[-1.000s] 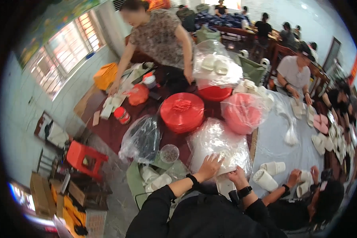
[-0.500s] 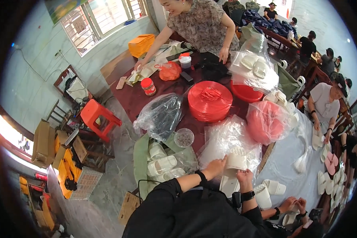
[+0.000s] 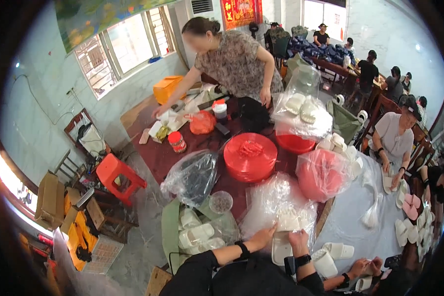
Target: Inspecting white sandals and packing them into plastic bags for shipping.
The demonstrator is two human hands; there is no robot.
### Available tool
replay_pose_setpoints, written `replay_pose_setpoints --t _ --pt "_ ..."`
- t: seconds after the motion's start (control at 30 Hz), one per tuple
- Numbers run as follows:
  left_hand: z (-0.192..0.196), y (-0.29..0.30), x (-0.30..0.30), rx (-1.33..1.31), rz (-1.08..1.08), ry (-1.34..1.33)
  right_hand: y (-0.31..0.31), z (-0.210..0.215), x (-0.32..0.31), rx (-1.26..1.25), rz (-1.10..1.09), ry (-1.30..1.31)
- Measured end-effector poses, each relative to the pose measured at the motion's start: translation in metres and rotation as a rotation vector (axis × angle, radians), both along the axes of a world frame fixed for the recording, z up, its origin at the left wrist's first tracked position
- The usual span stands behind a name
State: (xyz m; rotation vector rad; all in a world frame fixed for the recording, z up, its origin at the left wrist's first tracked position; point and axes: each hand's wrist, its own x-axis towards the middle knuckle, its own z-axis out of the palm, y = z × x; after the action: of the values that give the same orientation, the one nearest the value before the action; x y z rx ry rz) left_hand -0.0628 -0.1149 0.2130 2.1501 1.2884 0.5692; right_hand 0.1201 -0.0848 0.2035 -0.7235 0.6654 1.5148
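A cream slide slipper (image 3: 281, 250) lies in front of me, its sole toward me and its wide strap by the clear plastic bags (image 3: 264, 204). My left hand (image 3: 262, 239) pinches the strap's left edge with its fingertips. At the strap's right side, my right hand (image 3: 299, 241) has its fingers curled in on the slipper; their tips are partly hidden. Cream slippers (image 3: 325, 261) rest just to the right. On my left, several bagged slippers (image 3: 197, 236) fill a green sack (image 3: 170, 232), beside a round clear tub (image 3: 221, 202).
A large roll of red plastic tape (image 3: 250, 157) and a bag-covered red bowl (image 3: 320, 177) stand ahead. Across the maroon table, a person (image 3: 237, 64) reaches over wrappings. A co-worker's hands (image 3: 362, 268) work close on my right. A red stool (image 3: 121, 177) stands at left.
My view has tilted up, so the room sits lower in it. My hands stay at the slipper's strap. The person across has moved an arm leftward over the wrappings.
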Motion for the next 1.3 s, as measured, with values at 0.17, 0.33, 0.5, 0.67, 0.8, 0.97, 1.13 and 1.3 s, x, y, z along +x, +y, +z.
replay_pose_setpoints --t 0.17,0.33,0.5,0.67,0.8,0.97,1.13,1.3 --pt "-0.045 0.000 0.003 -0.118 0.038 -0.464 -0.009 -0.052 0.027 -0.046 0.125 -0.002" --pt "-0.037 0.024 0.010 -0.732 0.572 -0.900 -0.010 -0.015 -0.005 -0.037 0.214 -0.132" --pt "-0.050 0.039 0.014 -1.022 0.447 -0.980 0.001 -0.093 0.003 0.528 0.154 0.130" --pt "-0.059 0.031 0.006 -1.217 0.480 -1.213 -0.007 -0.046 -0.014 0.000 0.078 -0.087" --pt "-0.058 0.031 0.006 -1.317 0.393 -1.087 -0.019 -0.089 0.024 0.446 0.112 0.282" --pt "-0.048 0.024 0.011 -1.328 0.371 -1.245 -0.019 -0.036 0.006 0.040 0.143 -0.111" --pt "-0.018 0.019 0.014 -1.318 0.336 -1.420 -0.019 -0.022 0.017 0.022 0.176 -0.103" --pt "-0.047 0.018 0.007 -1.318 0.337 -1.335 -0.032 -0.014 0.045 -0.044 0.557 -0.036"
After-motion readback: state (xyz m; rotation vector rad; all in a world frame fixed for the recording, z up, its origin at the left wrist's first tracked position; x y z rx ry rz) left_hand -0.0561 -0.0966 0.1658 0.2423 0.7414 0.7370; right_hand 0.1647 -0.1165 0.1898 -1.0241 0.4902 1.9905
